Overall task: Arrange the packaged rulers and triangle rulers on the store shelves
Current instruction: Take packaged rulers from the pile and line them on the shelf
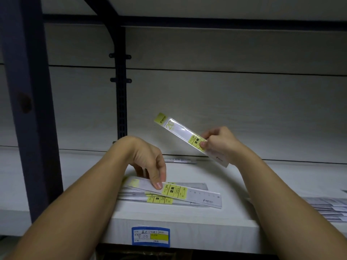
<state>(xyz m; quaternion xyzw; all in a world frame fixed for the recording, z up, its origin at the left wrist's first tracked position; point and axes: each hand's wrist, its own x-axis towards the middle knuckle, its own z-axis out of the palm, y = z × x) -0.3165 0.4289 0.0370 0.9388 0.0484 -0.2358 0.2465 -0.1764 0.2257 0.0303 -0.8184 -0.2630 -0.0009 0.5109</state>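
Two hands are at work. The right hand [218, 142] pinches one packaged ruler [189, 138] near its lower end, fingers [203, 144] closed on the yellow label, the pack angled up and to the left, clear of the shelf [187, 220]. Below and left of those fingers, the left hand [148, 162] presses its fingertips [158, 184] onto the top pack of a loose stack of rulers [172, 196] lying flat near the shelf's front edge. The step in hand looks like adding the lifted ruler to the stack; next it should come down level and line up with the packs beneath.
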